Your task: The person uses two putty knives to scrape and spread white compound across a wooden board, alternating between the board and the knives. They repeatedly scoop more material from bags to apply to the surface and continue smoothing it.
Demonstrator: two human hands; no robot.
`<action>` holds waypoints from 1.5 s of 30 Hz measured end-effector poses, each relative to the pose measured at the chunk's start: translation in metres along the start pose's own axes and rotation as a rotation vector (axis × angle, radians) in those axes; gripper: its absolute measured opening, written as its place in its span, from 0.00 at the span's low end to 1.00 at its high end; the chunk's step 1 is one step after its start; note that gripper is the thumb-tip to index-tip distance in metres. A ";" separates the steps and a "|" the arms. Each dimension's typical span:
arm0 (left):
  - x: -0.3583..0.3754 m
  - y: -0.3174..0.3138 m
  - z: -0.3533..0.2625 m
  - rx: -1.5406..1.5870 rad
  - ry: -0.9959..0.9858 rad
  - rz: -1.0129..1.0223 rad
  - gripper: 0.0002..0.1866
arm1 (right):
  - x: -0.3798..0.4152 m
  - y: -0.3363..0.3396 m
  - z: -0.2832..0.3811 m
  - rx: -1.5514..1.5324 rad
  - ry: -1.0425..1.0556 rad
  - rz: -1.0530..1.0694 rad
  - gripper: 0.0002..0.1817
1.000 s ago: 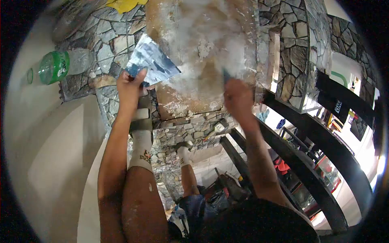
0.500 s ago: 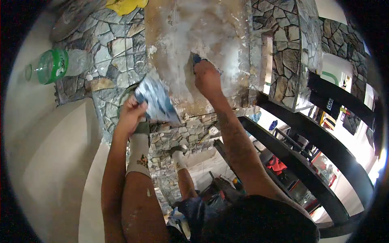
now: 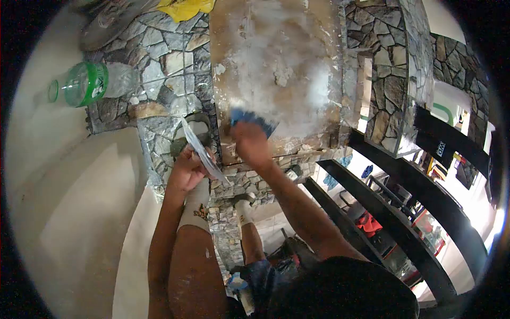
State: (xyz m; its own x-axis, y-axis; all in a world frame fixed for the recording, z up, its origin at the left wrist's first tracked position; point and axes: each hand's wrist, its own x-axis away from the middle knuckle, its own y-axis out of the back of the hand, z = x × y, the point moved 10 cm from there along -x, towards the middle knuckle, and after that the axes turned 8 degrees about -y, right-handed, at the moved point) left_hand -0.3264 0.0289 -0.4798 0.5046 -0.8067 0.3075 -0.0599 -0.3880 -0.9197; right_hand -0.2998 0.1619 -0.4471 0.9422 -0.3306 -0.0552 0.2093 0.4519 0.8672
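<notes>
My left hand (image 3: 187, 170) grips a thin flat plate (image 3: 197, 142) smeared with white, turned nearly edge-on beside the brown panel's lower left corner. In my right hand (image 3: 252, 145) is a blue putty knife (image 3: 256, 120), blurred by motion, low over the panel. The brown panel (image 3: 226, 48) is coated with cloudy patches of whitish paste. A small lump of paste (image 3: 282, 75) sits on it above my right hand. Under my left hand, a shoe (image 3: 197, 121) on my foot shows in part.
Stone-patterned tiles (image 3: 175, 63) border the panel. A clear bottle with a green band (image 3: 94, 84) lies at the left wall. Yellow material (image 3: 186, 7) rests at the top. Dark stair-like beams (image 3: 382, 207) run along the right, with things on a lower level showing between them.
My right hand has drawn the putty knife down and left across the panel. My left hand has turned the plate from broadside to nearly edge-on. The view has shifted slightly.
</notes>
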 end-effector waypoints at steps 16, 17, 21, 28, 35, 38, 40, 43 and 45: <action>-0.002 0.004 -0.002 0.050 0.004 -0.106 0.25 | -0.065 0.002 -0.033 0.446 -0.368 -0.089 0.06; 0.001 0.012 -0.003 0.028 -0.007 -0.142 0.25 | -0.075 0.016 -0.055 0.280 -0.371 -0.227 0.06; 0.008 0.029 -0.002 0.067 0.003 -0.265 0.22 | -0.092 0.053 -0.074 0.182 -0.409 -0.320 0.08; -0.006 -0.012 -0.011 0.189 -0.019 -0.050 0.08 | -0.081 -0.008 0.036 0.013 -0.245 0.066 0.20; 0.001 0.004 -0.009 0.061 0.009 -0.049 0.10 | -0.123 -0.004 -0.005 0.146 -0.537 -0.109 0.13; -0.004 -0.003 -0.006 0.195 0.009 -0.040 0.10 | -0.117 0.013 -0.007 0.021 -0.580 -0.234 0.14; -0.001 0.012 -0.001 0.163 0.020 -0.065 0.11 | -0.112 0.016 0.012 0.019 -0.511 -0.167 0.14; -0.002 0.001 -0.009 -0.059 0.025 -0.131 0.17 | -0.109 0.011 0.011 0.050 -0.485 -0.112 0.16; -0.005 -0.005 -0.015 -0.133 0.017 -0.157 0.21 | -0.106 0.017 -0.018 0.063 -0.491 -0.084 0.18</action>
State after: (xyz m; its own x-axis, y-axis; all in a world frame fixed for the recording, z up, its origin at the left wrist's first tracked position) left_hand -0.3417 0.0280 -0.4728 0.5019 -0.7389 0.4495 -0.0952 -0.5638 -0.8204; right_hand -0.3913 0.2199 -0.4355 0.6851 -0.7215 0.1003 0.2483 0.3609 0.8990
